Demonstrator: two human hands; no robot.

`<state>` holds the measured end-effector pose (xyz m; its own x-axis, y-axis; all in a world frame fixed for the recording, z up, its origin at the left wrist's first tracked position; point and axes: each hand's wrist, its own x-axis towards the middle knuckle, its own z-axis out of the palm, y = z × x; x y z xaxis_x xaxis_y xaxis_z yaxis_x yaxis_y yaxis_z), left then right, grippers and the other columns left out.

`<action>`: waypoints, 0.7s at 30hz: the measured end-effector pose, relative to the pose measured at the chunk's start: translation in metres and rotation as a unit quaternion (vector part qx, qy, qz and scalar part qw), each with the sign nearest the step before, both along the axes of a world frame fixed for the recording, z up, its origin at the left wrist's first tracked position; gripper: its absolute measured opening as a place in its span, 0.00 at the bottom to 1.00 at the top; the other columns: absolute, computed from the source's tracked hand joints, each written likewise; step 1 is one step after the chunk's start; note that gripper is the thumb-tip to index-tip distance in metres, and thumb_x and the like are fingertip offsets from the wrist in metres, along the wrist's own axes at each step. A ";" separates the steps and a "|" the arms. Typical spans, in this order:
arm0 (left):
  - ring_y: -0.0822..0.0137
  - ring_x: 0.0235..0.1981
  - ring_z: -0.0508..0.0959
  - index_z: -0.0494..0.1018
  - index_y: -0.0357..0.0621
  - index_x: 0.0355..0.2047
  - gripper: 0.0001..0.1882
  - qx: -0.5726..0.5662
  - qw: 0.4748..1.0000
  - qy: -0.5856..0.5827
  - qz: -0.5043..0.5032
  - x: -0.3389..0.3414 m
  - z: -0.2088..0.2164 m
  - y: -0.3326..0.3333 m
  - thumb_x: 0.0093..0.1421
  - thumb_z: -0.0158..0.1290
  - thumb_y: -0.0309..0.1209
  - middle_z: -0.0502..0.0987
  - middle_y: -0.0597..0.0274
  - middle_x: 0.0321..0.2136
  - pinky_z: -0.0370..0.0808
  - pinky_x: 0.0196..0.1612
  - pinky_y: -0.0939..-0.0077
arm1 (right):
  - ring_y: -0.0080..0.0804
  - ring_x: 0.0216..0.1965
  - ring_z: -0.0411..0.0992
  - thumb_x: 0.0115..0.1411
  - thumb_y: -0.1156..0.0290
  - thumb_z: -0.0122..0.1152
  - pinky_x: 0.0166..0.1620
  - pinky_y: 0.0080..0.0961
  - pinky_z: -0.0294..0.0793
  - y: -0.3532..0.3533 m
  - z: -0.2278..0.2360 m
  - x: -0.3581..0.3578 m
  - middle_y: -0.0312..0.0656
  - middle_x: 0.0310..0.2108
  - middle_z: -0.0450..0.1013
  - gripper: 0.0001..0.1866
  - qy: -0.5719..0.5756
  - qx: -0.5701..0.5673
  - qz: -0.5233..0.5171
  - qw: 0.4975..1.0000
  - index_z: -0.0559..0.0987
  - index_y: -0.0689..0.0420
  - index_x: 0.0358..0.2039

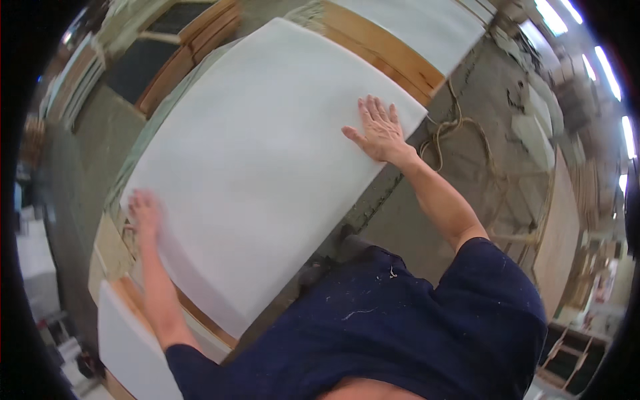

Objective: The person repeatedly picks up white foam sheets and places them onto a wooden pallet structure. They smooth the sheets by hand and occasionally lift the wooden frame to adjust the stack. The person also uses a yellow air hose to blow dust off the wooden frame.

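A large white sheet-covered panel [253, 153] lies flat in front of me, its edges bent by the lens. My right hand [382, 133] rests palm down near its right corner, fingers spread and holding nothing. At the panel's left edge is my left hand [145, 212], slightly blurred, with the fingers stretched out over the border. Whether the left fingertips press on the surface or just hover there, I cannot tell.
Wooden boards [383, 47] show beyond the panel, with another white panel [420, 23] behind them. A looped rope or hose [460, 123] hangs at the right. A further white panel [130, 340] is at lower left. Dark panels with wooden edges [143, 73] stand at far left.
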<state>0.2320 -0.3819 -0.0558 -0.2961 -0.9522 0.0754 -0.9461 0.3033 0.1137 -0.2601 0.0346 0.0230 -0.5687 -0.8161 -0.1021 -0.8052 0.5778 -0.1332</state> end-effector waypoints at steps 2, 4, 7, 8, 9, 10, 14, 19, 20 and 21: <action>0.50 0.68 0.46 0.51 0.49 0.65 0.35 0.045 0.985 -0.047 -0.158 -0.145 0.028 0.114 0.63 0.40 0.53 0.50 0.49 0.66 0.38 0.61 0.31 | 0.45 0.70 0.31 0.60 0.32 0.31 0.68 0.42 0.26 0.061 -0.016 -0.026 0.55 0.68 0.36 0.50 0.048 -0.075 -0.167 0.982 0.43 0.64 0.66; 0.52 0.68 0.43 0.52 0.46 0.65 0.34 0.015 0.935 -0.025 -0.355 -0.214 0.037 0.224 0.63 0.43 0.49 0.47 0.51 0.67 0.39 0.62 0.34 | 0.49 0.70 0.30 0.60 0.34 0.35 0.68 0.45 0.24 0.083 -0.016 -0.048 0.59 0.68 0.35 0.52 0.035 -0.200 -0.244 0.948 0.41 0.71 0.65; 0.55 0.69 0.42 0.52 0.47 0.65 0.37 -0.034 0.876 -0.010 -0.481 -0.303 0.055 0.344 0.63 0.38 0.56 0.45 0.55 0.68 0.38 0.62 0.32 | 0.48 0.70 0.26 0.61 0.36 0.35 0.67 0.44 0.20 0.085 -0.024 -0.061 0.58 0.68 0.32 0.51 -0.042 -0.302 -0.281 0.910 0.39 0.70 0.65; 0.56 0.69 0.42 0.50 0.48 0.66 0.37 0.032 0.872 -0.026 -0.488 -0.329 0.081 0.375 0.63 0.36 0.57 0.44 0.56 0.68 0.37 0.63 0.32 | 0.47 0.70 0.25 0.61 0.37 0.34 0.67 0.43 0.19 0.083 -0.038 -0.065 0.58 0.68 0.31 0.50 -0.054 -0.313 -0.285 0.904 0.37 0.70 0.65; 0.57 0.69 0.42 0.47 0.48 0.66 0.38 0.044 0.872 -0.035 -0.487 -0.344 0.083 0.386 0.64 0.34 0.58 0.44 0.57 0.68 0.35 0.64 0.36 | 0.47 0.70 0.24 0.62 0.38 0.34 0.67 0.43 0.17 0.074 -0.056 -0.062 0.58 0.68 0.30 0.50 -0.070 -0.326 -0.276 0.901 0.36 0.70 0.65; 0.58 0.69 0.42 0.45 0.49 0.67 0.38 0.016 0.872 -0.052 -0.486 -0.352 0.072 0.396 0.64 0.33 0.58 0.44 0.57 0.68 0.35 0.66 0.40 | 0.47 0.70 0.23 0.62 0.38 0.34 0.66 0.42 0.16 0.067 -0.072 -0.063 0.58 0.68 0.30 0.50 -0.064 -0.357 -0.263 0.894 0.35 0.69 0.65; 0.58 0.69 0.43 0.45 0.51 0.67 0.37 0.044 0.874 -0.044 -0.481 -0.361 0.072 0.413 0.64 0.34 0.57 0.44 0.57 0.68 0.36 0.67 0.43 | 0.49 0.70 0.23 0.61 0.40 0.37 0.66 0.44 0.17 0.086 -0.063 -0.059 0.60 0.68 0.28 0.50 -0.091 -0.393 -0.276 0.873 0.34 0.69 0.65; 0.58 0.69 0.44 0.46 0.53 0.67 0.37 0.061 0.886 -0.065 -0.456 -0.343 0.084 0.415 0.63 0.35 0.57 0.44 0.57 0.68 0.36 0.67 0.44 | 0.51 0.69 0.24 0.60 0.40 0.39 0.66 0.46 0.18 0.066 -0.058 0.010 0.61 0.68 0.29 0.51 -0.123 -0.341 -0.217 0.907 0.36 0.69 0.65; 0.58 0.69 0.44 0.46 0.53 0.67 0.37 0.067 0.887 -0.080 -0.449 -0.334 0.087 0.414 0.63 0.35 0.57 0.44 0.56 0.68 0.37 0.67 0.44 | 0.51 0.70 0.26 0.61 0.41 0.37 0.66 0.47 0.20 0.065 -0.060 0.008 0.61 0.68 0.31 0.49 -0.066 -0.370 -0.197 0.905 0.38 0.69 0.65; 0.58 0.69 0.45 0.46 0.53 0.67 0.37 0.070 0.885 -0.088 -0.452 -0.315 0.088 0.409 0.63 0.36 0.56 0.44 0.56 0.68 0.37 0.67 0.44 | 0.52 0.70 0.26 0.61 0.41 0.37 0.66 0.47 0.21 0.064 -0.060 0.010 0.61 0.68 0.31 0.48 -0.053 -0.365 -0.203 0.907 0.38 0.69 0.65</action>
